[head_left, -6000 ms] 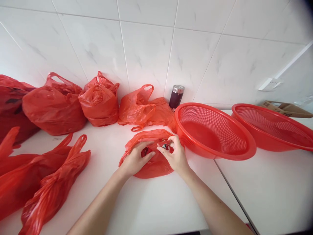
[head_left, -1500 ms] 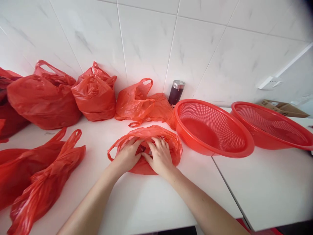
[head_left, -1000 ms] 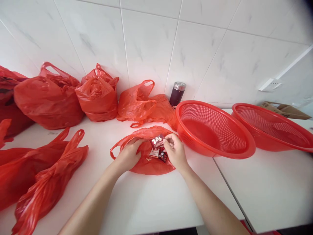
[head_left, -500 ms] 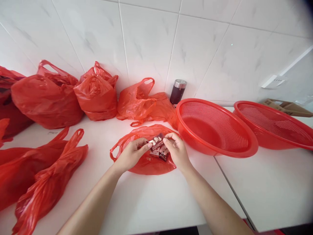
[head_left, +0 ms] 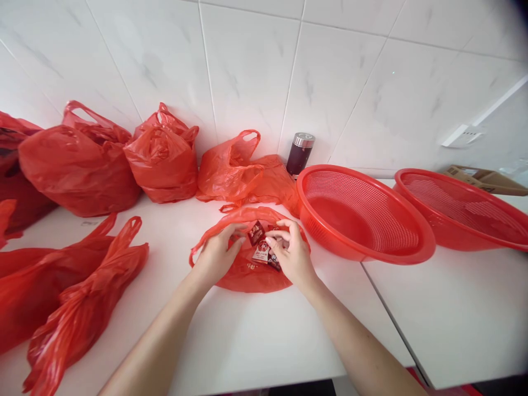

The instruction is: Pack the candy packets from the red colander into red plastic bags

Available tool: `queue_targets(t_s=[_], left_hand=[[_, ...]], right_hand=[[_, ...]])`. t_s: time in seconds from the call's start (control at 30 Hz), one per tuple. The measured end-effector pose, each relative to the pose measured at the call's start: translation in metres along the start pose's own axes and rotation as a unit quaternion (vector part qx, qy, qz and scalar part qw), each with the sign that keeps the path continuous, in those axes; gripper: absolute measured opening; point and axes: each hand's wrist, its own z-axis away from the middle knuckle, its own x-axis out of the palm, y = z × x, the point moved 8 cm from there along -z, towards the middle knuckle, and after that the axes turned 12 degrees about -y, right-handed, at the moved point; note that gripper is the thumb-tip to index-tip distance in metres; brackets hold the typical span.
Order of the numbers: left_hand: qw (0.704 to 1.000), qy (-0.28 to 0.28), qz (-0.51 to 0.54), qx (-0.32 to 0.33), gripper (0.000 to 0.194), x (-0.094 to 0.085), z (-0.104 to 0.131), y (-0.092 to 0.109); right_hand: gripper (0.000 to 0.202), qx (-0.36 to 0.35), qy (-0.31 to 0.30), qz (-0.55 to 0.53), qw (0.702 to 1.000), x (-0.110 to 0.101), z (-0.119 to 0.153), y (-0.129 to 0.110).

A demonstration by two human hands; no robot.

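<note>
An open red plastic bag point(head_left: 251, 280) lies on the white table, with several small dark red packets inside it. One of them, a packet point(head_left: 256, 233), rests near the middle of the bag; a packet with a white lower part point(head_left: 261, 253) lies just below it. My left hand point(head_left: 220, 253) is over the bag's left side, fingers apart, holding nothing. On the right, my right hand point(head_left: 291, 252) hovers over the packets with its fingers curved and apart, and nothing shows between them.
Two red perforated baskets, a near one point(head_left: 350, 220) and a far one point(head_left: 466, 214), stand to the right. A dark flask point(head_left: 300, 155) is by the wall. Filled red bags point(head_left: 78, 170) line the back left; a knotted bag point(head_left: 91, 297) lies front left.
The dark packet that was between both hands now lies in the bag. My hands have let go and moved apart, my left hand slightly to the left.
</note>
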Motion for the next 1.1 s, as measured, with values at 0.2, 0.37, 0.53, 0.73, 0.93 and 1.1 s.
queue_targets(t_s=[0.2, 0.37, 0.53, 0.73, 0.93, 1.1], left_hand=[[0.983, -0.1, -0.151, 0.011, 0.023, 0.012, 0.001, -0.004], [0.978, -0.155, -0.137, 0.008, 0.034, 0.013, 0.006, -0.008], [0.978, -0.148, -0.144, 0.007, 0.043, 0.011, 0.008, -0.005], [0.994, -0.106, 0.013, 0.038, 0.027, 0.007, 0.006, 0.017], [0.968, -0.151, 0.193, 0.054, 0.03, 0.024, 0.002, 0.021], [0.943, -0.165, 0.277, 0.079, 0.027, 0.028, 0.002, 0.024]], right_hand=[[0.009, -0.074, -0.136, 0.24, 0.958, 0.041, 0.004, -0.012], [0.029, -0.09, -0.196, 0.307, 0.927, 0.053, 0.01, -0.01], [0.01, -0.047, -0.117, 0.179, 0.976, 0.029, 0.005, -0.009], [0.024, 0.041, -0.101, -0.061, 0.992, 0.011, -0.004, 0.005], [0.029, 0.061, -0.151, -0.185, 0.969, 0.021, -0.001, -0.003], [0.034, 0.036, -0.131, -0.145, 0.98, 0.019, 0.0, -0.007]])
